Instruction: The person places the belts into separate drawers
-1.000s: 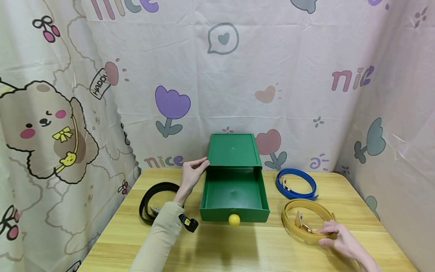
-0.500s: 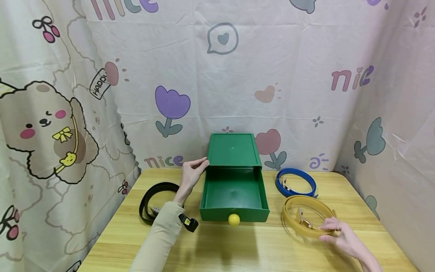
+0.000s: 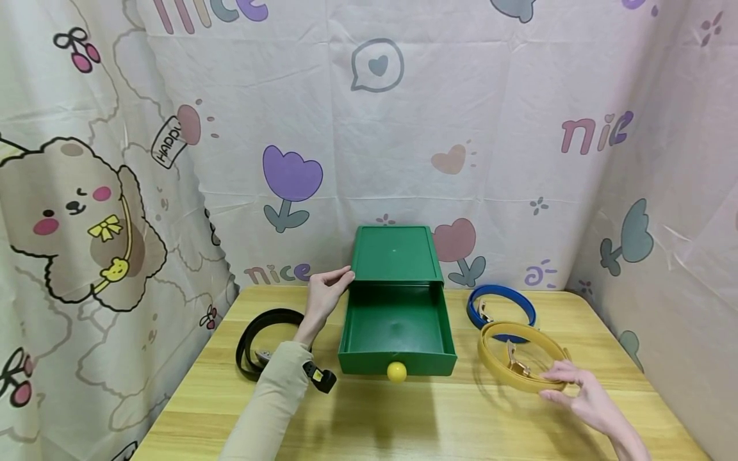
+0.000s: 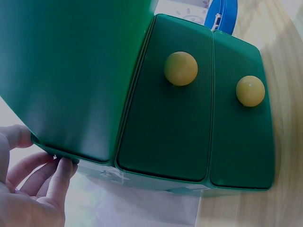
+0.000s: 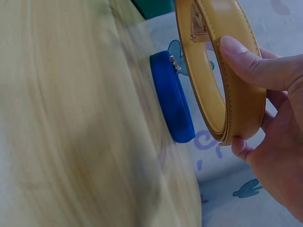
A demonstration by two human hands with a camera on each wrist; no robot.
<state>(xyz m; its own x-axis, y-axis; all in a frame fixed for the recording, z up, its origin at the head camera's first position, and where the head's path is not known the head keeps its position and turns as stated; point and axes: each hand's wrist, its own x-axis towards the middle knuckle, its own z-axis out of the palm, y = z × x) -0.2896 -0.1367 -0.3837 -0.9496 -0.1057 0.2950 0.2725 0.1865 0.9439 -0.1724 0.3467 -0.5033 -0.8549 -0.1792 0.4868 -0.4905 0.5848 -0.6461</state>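
A green drawer cabinet [image 3: 398, 253] stands at the back middle with its top drawer [image 3: 398, 363] pulled out; nothing lies inside. My left hand [image 3: 325, 298] grips the cabinet's upper left corner, thumb on one side and fingers on the other, as the left wrist view shows. At the right, my right hand [image 3: 588, 397] holds a coiled yellow belt [image 3: 507, 378] by its near side, thumb against the outer band. The belt hangs above the table, its gold buckle [image 3: 517, 362] inside the loop. In the right wrist view the coiled belt [image 5: 248, 94] is upright between thumb and fingers.
A coiled blue belt [image 3: 527, 304] lies behind the yellow one. At the left, a coiled black belt [image 3: 245, 342] lies partly behind my left forearm. Two lower drawers [image 4: 165, 127] with yellow knobs are closed. A patterned cloth [image 3: 380, 147] hangs behind the wooden table [image 3: 403, 429].
My right hand has lifted the yellow belt up off the table, its far edge now overlapping the blue belt in view. My left hand and the cabinet have stayed in place.
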